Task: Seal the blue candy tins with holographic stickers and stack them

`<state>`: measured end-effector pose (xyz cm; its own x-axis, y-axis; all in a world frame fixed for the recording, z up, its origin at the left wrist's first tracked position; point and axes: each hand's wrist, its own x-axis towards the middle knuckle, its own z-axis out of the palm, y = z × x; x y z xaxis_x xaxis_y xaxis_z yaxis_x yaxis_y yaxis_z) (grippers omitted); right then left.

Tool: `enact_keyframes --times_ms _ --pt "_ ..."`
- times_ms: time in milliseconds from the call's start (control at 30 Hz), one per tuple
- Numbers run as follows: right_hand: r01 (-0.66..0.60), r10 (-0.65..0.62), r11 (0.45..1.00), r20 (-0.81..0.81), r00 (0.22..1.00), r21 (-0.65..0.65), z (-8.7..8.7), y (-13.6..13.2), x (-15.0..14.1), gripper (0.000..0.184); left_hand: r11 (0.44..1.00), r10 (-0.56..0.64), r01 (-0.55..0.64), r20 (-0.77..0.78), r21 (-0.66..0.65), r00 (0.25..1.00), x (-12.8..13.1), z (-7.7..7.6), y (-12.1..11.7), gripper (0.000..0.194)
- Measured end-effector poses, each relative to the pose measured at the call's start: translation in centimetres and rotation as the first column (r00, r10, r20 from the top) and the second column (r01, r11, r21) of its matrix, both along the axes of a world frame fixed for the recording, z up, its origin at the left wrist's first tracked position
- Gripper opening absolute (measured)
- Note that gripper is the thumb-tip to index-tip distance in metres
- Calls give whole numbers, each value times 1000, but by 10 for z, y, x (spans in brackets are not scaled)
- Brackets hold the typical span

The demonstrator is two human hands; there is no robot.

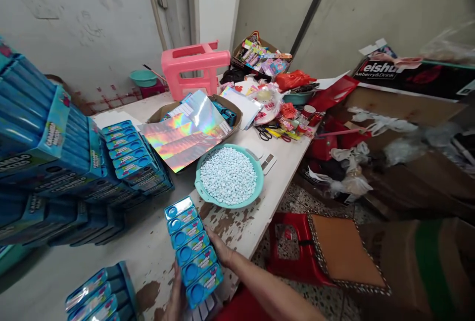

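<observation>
Likely a packing workshop — stacked candy boxes (55, 138), worn table (148, 256).

Hands (219, 248), blue tins (193, 252), bowl (229, 176), pink stool (196, 68)

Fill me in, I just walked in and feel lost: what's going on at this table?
The person's left hand and right hand hold a pack of blue cases between them. Just beyond it, a green bowl full of small pale pellets sits on the table. More blue packs are stacked to the left, and a pink stool is farther back.
</observation>
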<state>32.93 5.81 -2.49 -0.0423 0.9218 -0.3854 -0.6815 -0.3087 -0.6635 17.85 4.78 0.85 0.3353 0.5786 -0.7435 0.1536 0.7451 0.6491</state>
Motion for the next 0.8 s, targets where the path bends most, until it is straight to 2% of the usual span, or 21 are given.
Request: enact_keyframes --times_ms 67,133,200,233,267,333,400,467,533,600,667,800 --pt "45 -50 997 -83 995 -55 -12 -2 12 71 988 101 -89 -94 126 990 -10 -10 14 80" --pt "189 -213 967 -132 968 -173 -19 -3 29 81 949 186 -113 -232 295 955 -20 -9 45 83" --pt "360 -406 897 -157 900 -256 -20 1 51 87 893 212 -59 -301 446 930 -24 4 87 74" --pt "417 -473 867 -185 861 -274 -19 5 62 89 853 197 -22 -283 521 939 -22 14 110 66" --pt "452 -516 846 -220 828 -283 -16 10 72 89 819 126 46 -258 572 958 -16 23 134 59" --pt "500 -567 819 -264 780 -282 -11 23 89 83 825 -74 181 -216 535 974 5 39 177 54" --pt "540 -603 795 -255 756 -277 -9 33 99 75 858 -251 305 -180 414 951 33 49 211 51" --pt "568 -624 779 -234 746 -266 -10 40 102 69 854 -408 429 -132 295 903 60 53 233 45" --pt "579 -633 772 -238 737 -261 -13 41 103 68 814 -523 533 -108 233 846 78 54 245 41" --pt "590 -647 761 -246 722 -270 -16 40 105 68 777 -582 595 -126 206 804 87 53 251 40" --pt "595 -655 753 -234 719 -281 -17 39 113 66 763 -602 619 -147 185 785 92 52 253 40" --pt "624 -663 745 -158 732 -236 -21 44 150 56 758 -619 628 -106 179 778 111 47 255 35"
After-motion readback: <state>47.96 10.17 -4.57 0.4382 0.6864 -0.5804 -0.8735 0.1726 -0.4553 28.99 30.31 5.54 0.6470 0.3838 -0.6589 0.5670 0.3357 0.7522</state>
